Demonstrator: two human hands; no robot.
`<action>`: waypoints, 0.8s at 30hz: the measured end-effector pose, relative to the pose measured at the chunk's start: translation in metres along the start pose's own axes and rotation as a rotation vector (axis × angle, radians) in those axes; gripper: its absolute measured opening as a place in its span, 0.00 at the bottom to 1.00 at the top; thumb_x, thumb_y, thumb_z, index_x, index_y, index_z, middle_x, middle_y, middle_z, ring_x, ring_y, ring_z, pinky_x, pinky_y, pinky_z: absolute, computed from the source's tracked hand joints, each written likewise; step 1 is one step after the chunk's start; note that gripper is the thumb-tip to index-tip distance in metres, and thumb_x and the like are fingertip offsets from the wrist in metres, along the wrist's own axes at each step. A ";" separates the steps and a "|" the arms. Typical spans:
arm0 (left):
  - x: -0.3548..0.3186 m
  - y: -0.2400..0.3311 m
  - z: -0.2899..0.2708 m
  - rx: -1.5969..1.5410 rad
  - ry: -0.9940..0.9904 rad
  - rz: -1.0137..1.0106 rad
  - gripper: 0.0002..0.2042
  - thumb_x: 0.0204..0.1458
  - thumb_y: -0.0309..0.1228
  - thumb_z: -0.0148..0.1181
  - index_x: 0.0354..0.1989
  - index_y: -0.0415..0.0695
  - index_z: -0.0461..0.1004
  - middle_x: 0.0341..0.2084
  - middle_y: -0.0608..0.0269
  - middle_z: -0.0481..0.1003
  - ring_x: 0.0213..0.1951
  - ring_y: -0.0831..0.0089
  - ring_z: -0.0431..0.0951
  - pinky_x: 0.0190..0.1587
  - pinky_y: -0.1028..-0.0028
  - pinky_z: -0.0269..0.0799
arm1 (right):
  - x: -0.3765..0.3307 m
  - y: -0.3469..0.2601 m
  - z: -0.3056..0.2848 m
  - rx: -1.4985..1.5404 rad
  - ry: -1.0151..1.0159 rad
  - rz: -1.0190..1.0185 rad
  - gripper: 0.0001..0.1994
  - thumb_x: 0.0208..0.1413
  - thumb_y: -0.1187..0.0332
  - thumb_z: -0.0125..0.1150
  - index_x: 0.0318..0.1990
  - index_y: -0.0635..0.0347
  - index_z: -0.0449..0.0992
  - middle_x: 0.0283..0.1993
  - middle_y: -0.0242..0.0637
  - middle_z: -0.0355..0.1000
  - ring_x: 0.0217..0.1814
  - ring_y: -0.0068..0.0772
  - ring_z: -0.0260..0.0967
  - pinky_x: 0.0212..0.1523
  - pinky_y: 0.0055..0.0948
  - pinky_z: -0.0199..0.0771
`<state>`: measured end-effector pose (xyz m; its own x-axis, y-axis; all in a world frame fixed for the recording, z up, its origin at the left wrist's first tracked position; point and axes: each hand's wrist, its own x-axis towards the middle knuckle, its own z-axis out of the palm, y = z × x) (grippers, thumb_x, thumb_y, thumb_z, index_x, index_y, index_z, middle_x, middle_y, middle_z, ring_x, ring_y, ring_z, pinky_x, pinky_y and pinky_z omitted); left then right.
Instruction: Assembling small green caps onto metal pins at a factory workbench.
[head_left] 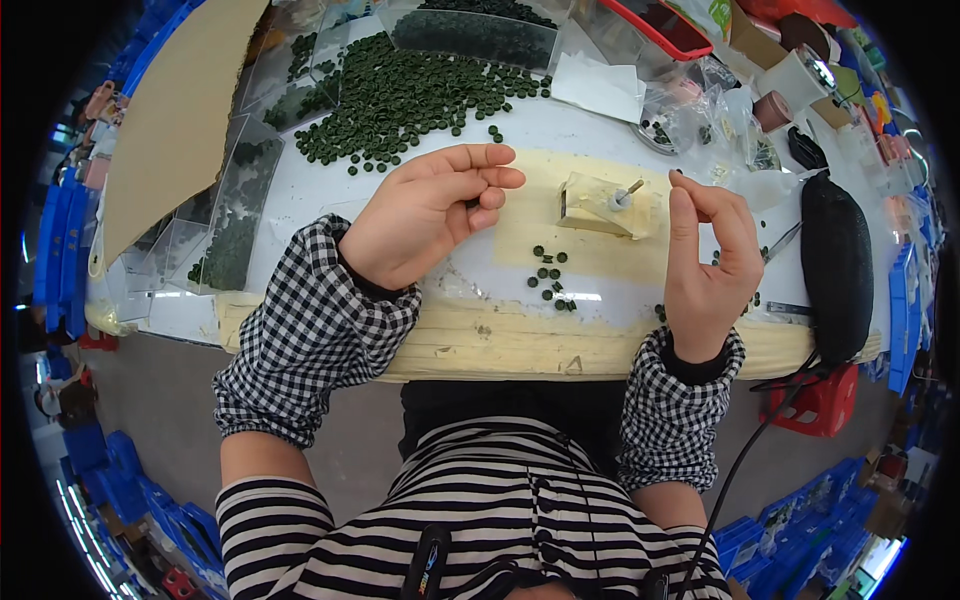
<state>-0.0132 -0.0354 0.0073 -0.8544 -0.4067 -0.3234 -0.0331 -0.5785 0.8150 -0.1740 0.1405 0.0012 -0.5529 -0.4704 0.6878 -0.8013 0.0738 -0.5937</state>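
Note:
My left hand (425,210) is raised over the table beside the heap of small dark green round pieces (400,90). Its fingers are curled inward, and a dark spot shows between them; what it is I cannot make out. On the other side, my right hand (712,255) pinches thumb and forefinger together, with a tiny dark bit (675,173) at the tips, too small to name. Between the hands stands a block wrapped in cream tape (592,208), with a thin metal pin (635,186) rising from a pale collar. Several loose green pieces (547,272) lie nearer to me.
Clear plastic trays (475,38) of green pieces stand at the back and left, beside a cardboard sheet (185,110). A white paper (597,88), a red-cased phone (665,25) and plastic bags (735,120) lie at the back right. A black cushion-like roll (836,265) lies at the right edge.

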 end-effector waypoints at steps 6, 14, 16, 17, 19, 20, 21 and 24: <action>0.001 -0.003 0.001 -0.073 -0.088 -0.087 0.15 0.64 0.29 0.42 0.53 0.33 0.62 0.34 0.62 0.71 0.26 0.86 0.61 0.26 0.87 0.62 | 0.003 0.002 0.005 -0.040 -0.099 -0.003 0.09 0.47 0.74 0.65 0.38 0.62 0.79 0.34 0.37 0.72 0.37 0.33 0.68 0.38 0.27 0.67; -0.001 -0.012 0.002 -0.075 -0.163 -0.075 0.14 0.64 0.31 0.44 0.50 0.35 0.69 0.28 0.70 0.71 0.21 0.88 0.58 0.22 0.89 0.56 | 0.006 0.001 0.007 -0.061 -0.141 -0.045 0.06 0.48 0.75 0.64 0.35 0.64 0.79 0.34 0.37 0.72 0.36 0.31 0.69 0.38 0.25 0.68; -0.002 -0.012 0.003 -0.065 -0.181 -0.063 0.13 0.63 0.30 0.45 0.50 0.35 0.69 0.29 0.69 0.72 0.20 0.88 0.57 0.22 0.88 0.55 | 0.005 0.000 0.007 -0.053 -0.139 -0.038 0.05 0.48 0.75 0.64 0.34 0.64 0.79 0.34 0.37 0.72 0.36 0.31 0.69 0.37 0.26 0.67; -0.002 -0.012 0.003 -0.059 -0.188 -0.056 0.13 0.63 0.30 0.45 0.51 0.36 0.69 0.30 0.69 0.72 0.20 0.88 0.57 0.22 0.88 0.55 | 0.005 0.000 0.008 -0.035 -0.130 -0.027 0.04 0.47 0.75 0.64 0.32 0.63 0.79 0.33 0.37 0.71 0.36 0.33 0.68 0.37 0.27 0.67; -0.004 -0.011 0.004 -0.036 -0.175 -0.054 0.12 0.62 0.29 0.47 0.50 0.37 0.70 0.31 0.67 0.73 0.20 0.89 0.56 0.22 0.88 0.55 | 0.005 -0.001 0.008 -0.024 -0.127 -0.020 0.04 0.46 0.76 0.65 0.31 0.62 0.79 0.32 0.36 0.71 0.36 0.35 0.68 0.36 0.29 0.67; -0.004 -0.011 0.004 -0.025 -0.169 -0.054 0.12 0.61 0.28 0.48 0.50 0.37 0.70 0.32 0.66 0.73 0.20 0.89 0.56 0.22 0.88 0.55 | 0.005 -0.001 0.009 -0.031 -0.134 -0.023 0.05 0.46 0.75 0.65 0.32 0.61 0.79 0.32 0.36 0.71 0.36 0.35 0.68 0.36 0.29 0.67; -0.004 -0.011 0.003 -0.026 -0.171 -0.055 0.11 0.61 0.28 0.48 0.49 0.38 0.70 0.33 0.66 0.74 0.20 0.89 0.56 0.22 0.88 0.55 | 0.006 -0.002 0.009 -0.038 -0.140 -0.026 0.05 0.45 0.75 0.65 0.32 0.61 0.79 0.32 0.36 0.71 0.36 0.35 0.68 0.36 0.29 0.67; -0.003 -0.012 0.001 -0.044 -0.180 -0.060 0.10 0.60 0.28 0.50 0.48 0.38 0.70 0.33 0.65 0.74 0.20 0.89 0.56 0.22 0.88 0.54 | 0.009 -0.006 0.011 -0.032 -0.143 -0.041 0.06 0.45 0.76 0.65 0.33 0.61 0.79 0.31 0.36 0.71 0.35 0.34 0.67 0.35 0.29 0.66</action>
<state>-0.0108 -0.0258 -0.0012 -0.9307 -0.2397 -0.2763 -0.0675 -0.6300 0.7737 -0.1713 0.1266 0.0066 -0.4834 -0.5936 0.6434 -0.8307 0.0792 -0.5511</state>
